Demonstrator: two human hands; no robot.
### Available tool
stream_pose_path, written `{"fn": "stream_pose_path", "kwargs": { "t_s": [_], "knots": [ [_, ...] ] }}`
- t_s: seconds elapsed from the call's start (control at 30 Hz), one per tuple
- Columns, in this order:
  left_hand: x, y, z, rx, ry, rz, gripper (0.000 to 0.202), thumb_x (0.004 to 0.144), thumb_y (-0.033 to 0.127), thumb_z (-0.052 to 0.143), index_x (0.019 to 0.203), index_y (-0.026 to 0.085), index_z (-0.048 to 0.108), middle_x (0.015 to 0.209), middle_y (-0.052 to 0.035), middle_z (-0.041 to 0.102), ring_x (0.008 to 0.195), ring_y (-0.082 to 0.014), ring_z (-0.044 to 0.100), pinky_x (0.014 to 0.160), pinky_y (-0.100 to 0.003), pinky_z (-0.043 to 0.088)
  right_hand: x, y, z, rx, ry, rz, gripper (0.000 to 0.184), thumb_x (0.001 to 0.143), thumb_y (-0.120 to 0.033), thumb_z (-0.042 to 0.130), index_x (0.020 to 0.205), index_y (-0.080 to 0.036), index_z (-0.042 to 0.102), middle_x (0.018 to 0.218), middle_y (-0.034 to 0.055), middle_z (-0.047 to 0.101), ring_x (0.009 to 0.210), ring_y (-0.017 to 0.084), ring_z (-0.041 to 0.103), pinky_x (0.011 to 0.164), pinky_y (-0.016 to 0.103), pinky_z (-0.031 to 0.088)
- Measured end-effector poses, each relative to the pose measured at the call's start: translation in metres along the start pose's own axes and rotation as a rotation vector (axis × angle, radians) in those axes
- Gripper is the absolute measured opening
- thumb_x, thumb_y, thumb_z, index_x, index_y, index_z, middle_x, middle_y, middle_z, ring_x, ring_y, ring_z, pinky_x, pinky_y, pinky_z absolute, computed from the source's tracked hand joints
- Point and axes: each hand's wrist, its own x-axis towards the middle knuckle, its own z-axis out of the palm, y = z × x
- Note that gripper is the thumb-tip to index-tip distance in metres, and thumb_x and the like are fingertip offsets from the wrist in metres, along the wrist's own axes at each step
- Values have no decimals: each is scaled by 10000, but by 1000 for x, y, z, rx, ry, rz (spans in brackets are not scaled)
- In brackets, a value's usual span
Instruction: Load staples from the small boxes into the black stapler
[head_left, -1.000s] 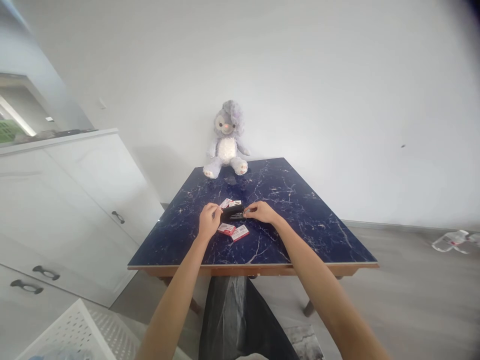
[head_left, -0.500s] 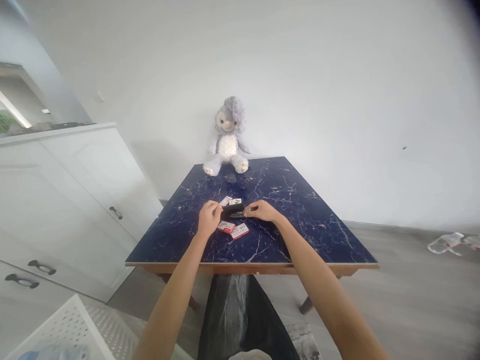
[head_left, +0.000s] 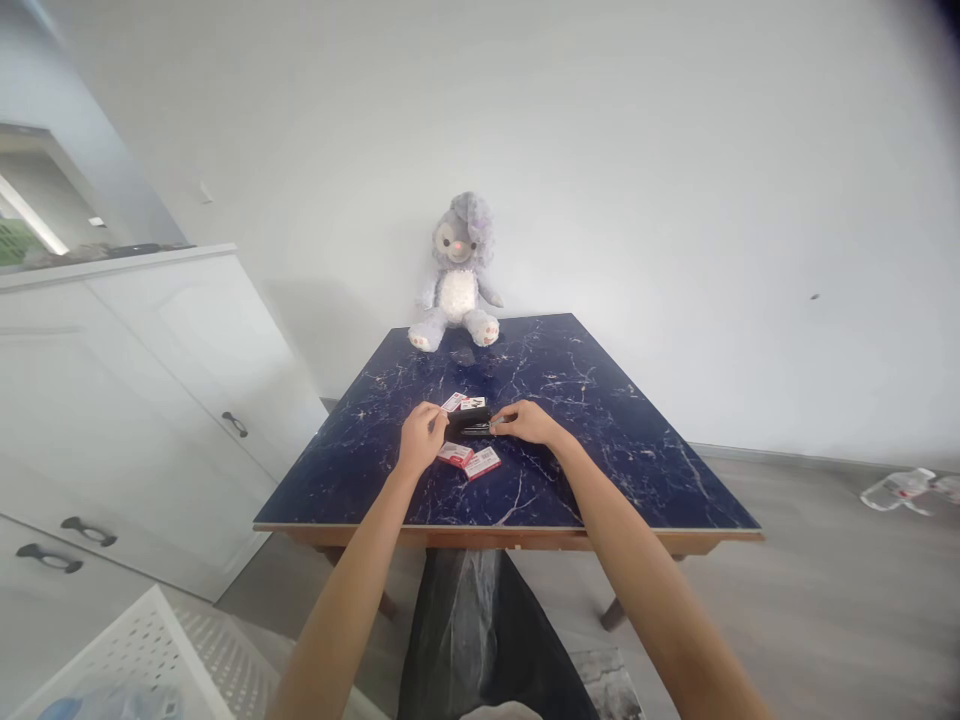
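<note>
A small black stapler-like object [head_left: 466,421] lies near the middle of the dark blue marbled table [head_left: 600,440]. My left hand [head_left: 420,440] is curled at its left end, fingers closed against it. My right hand [head_left: 529,422] pinches its right end, where a thin metal strip shows. Two small red-and-white boxes [head_left: 469,460] lie just in front of the black object, between my hands. Two more small boxes [head_left: 463,403] lie just behind it.
A grey plush rabbit [head_left: 457,275] sits at the table's far edge against the white wall. White cabinets [head_left: 135,400] stand to the left. A white perforated basket [head_left: 142,660] is at lower left. Clear plastic litter [head_left: 900,488] lies on the floor at right.
Both hands stay on the black object with hardly any shift. The view has tilted slightly.
</note>
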Motion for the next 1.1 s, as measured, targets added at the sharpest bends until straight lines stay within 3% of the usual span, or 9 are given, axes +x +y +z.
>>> {"fn": "stream_pose_path", "kwargs": {
  "t_s": [0.4,0.53,0.83,1.1],
  "knots": [
    [0,1,-1,32,-25,-17,280,938,240,461,726,206,641,898,-39,660,841,-173,614,762,-278,473,0,0,-1,-126,-22,-37,266,756,-424,745,946,-245,796,811,-10,742,730,162,645,696,240,454],
    [0,2,-2,23,-47,-14,290,944,251,452,730,204,642,909,-43,658,846,-171,618,758,-274,481,-3,-1,0,-235,-17,-107,248,826,-427,688,957,-238,781,856,9,742,759,171,648,695,246,437],
    [0,4,-4,31,-72,-54,300,943,262,450,731,204,655,918,-55,667,861,-179,627,768,-280,492,-5,-5,8,-398,1,-181,317,920,-399,592,1112,-171,699,1092,110,700,957,224,654,835,285,455],
    [0,4,-4,31,-67,-45,312,953,286,447,736,203,655,918,-54,665,857,-179,626,767,-282,488,-6,-7,10,-417,-22,-148,375,901,-422,613,1171,-167,667,1141,120,691,1026,258,646,885,316,459]
  ]
}}
